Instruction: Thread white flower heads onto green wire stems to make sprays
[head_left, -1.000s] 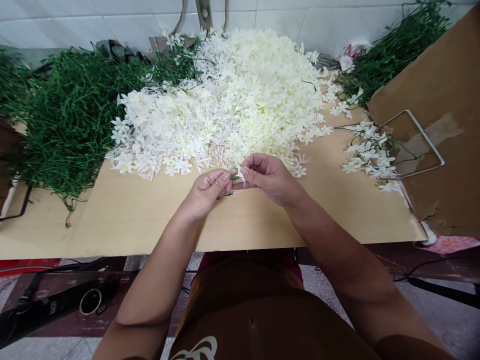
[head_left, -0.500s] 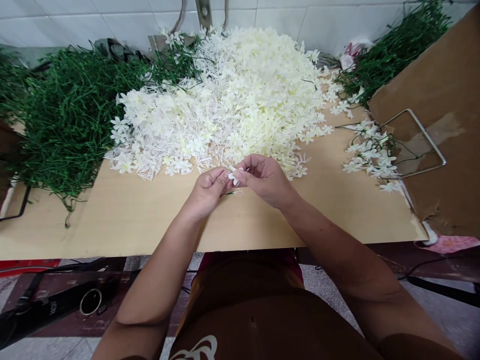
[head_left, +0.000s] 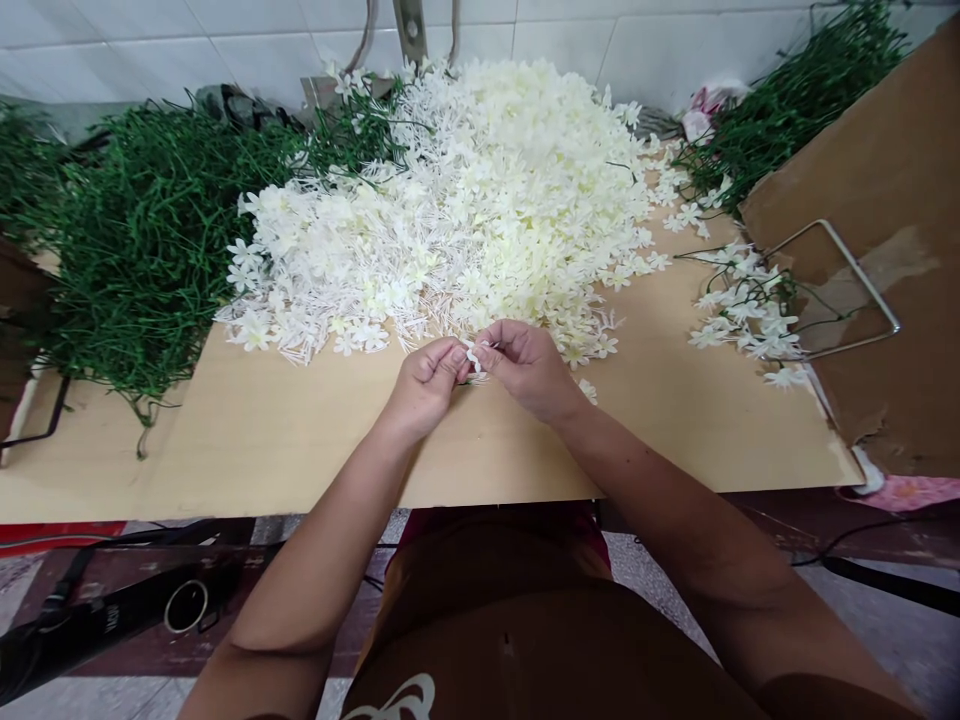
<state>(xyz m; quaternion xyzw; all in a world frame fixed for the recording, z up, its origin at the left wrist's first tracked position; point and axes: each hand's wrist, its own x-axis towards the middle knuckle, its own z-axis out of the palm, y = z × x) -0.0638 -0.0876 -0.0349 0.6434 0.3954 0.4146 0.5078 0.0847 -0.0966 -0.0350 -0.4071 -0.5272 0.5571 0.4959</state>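
Note:
In the head view my two hands meet over the table, just in front of a heap of white and cream artificial flowers. Between the fingertips is a small white artificial flower. My left hand is closed in a pinch at its left side. My right hand pinches from the right, thumb against forefinger. Thin pale stalk ends show just under the left fingertips. How each hand's fingers sit on the flower is partly hidden.
Green plastic stems lie piled at the left, with more stems at the back right. Several white blossoms on stems rest beside a cardboard piece and a metal wire frame. A tiled wall stands behind.
Both hands stay together and the right hand shifts slightly, with the white flower turned between the fingertips. A loose white flower now shows beside my right wrist.

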